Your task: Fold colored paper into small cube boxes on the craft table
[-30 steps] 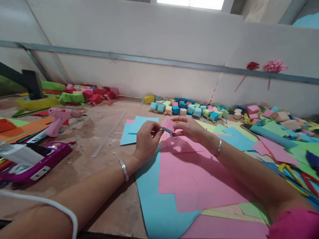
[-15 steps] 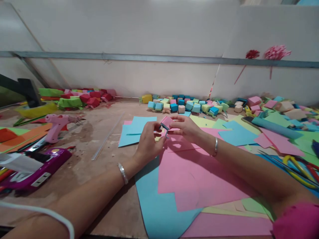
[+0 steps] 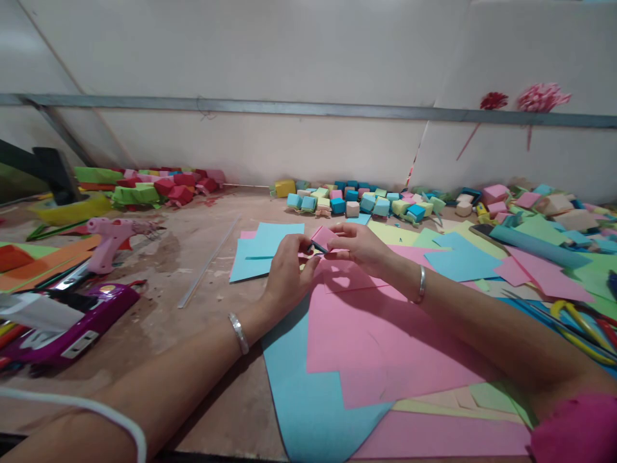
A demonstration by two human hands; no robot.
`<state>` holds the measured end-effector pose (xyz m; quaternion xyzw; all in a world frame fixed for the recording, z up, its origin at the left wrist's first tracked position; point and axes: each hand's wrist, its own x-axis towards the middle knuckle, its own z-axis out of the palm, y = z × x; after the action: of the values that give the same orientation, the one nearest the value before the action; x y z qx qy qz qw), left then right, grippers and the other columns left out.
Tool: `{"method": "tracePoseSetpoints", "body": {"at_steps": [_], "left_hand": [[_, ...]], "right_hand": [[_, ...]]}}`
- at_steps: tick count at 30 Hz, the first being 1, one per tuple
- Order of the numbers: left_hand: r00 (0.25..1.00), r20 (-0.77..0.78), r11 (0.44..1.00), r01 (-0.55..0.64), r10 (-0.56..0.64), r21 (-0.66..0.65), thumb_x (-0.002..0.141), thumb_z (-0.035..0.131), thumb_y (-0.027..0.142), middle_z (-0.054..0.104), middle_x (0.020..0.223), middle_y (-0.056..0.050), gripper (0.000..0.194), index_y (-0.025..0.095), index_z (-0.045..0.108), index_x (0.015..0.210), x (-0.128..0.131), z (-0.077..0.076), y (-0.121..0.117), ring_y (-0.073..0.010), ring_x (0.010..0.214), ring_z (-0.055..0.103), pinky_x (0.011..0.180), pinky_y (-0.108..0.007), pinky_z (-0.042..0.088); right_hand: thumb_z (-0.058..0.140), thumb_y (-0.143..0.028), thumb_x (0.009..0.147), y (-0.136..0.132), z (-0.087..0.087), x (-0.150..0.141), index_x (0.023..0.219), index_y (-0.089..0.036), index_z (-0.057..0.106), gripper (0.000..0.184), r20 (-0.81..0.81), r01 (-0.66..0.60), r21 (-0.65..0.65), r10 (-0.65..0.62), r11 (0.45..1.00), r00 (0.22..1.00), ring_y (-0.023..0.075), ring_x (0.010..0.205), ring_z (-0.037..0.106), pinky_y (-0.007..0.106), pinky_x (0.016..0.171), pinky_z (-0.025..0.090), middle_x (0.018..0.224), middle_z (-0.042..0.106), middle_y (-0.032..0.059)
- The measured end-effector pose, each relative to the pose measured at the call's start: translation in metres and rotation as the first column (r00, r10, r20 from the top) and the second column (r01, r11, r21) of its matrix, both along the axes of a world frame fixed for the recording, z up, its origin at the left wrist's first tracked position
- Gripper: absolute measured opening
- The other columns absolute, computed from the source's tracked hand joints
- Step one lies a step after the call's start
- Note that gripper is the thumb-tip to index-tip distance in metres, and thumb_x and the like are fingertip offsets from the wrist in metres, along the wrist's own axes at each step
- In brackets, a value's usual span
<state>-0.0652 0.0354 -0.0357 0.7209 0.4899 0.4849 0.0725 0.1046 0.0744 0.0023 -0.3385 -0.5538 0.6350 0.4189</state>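
Observation:
A small folded pink paper piece (image 3: 322,236) is held between both hands above the table. My left hand (image 3: 288,270) pinches its left side, where a dark blue edge shows. My right hand (image 3: 359,247) grips its right side with curled fingers. Each wrist wears a silver bangle. Beneath the hands lie large pink paper sheets (image 3: 380,334) on top of a light blue sheet (image 3: 308,399).
Several small coloured paper cubes (image 3: 357,202) line the back wall. A pink glue gun (image 3: 113,236) and a purple device (image 3: 72,325) lie at the left. Red and green paper shapes (image 3: 149,186) sit far left. Scissors with yellow handles (image 3: 578,318) and loose sheets fill the right.
Both hands stay pinched on the pink piece, with the fingers shifting slightly along it. The camera has tilted a little, so the scene sits lower and more level.

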Motion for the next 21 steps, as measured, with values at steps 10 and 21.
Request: {"method": "tracePoseSetpoints", "body": {"at_steps": [10, 21], "left_hand": [[0.996, 0.083, 0.993, 0.03, -0.021, -0.11, 0.079, 0.064, 0.016, 0.054, 0.093, -0.002, 0.023, 0.02, 0.046, 0.094, 0.001, -0.001, -0.001, -0.0149, 0.081, 0.06, 0.072, -0.034, 0.057], [1.0, 0.026, 0.998, 0.005, -0.003, -0.061, 0.077, 0.057, 0.007, 0.051, 0.108, -0.007, 0.045, 0.019, 0.043, 0.119, -0.001, -0.009, 0.003, -0.016, 0.089, 0.057, 0.074, -0.033, 0.056]], "right_hand": [[0.069, -0.011, 0.065, -0.003, 0.003, 0.002, 0.09, -0.018, 0.07, 0.026, 0.074, 0.016, 0.079, -0.022, 0.997, 0.997, 0.0149, 0.079, 0.064, 0.033, 0.078, 0.057, 0.091, 0.069, 0.0049], [0.068, -0.009, 0.064, 0.065, 0.036, -0.001, 0.092, -0.016, 0.067, 0.029, 0.214, 0.159, 0.441, -0.275, 0.884, 0.937, 0.0164, 0.076, 0.064, 0.027, 0.065, 0.055, 0.086, 0.069, 0.0052]]}}
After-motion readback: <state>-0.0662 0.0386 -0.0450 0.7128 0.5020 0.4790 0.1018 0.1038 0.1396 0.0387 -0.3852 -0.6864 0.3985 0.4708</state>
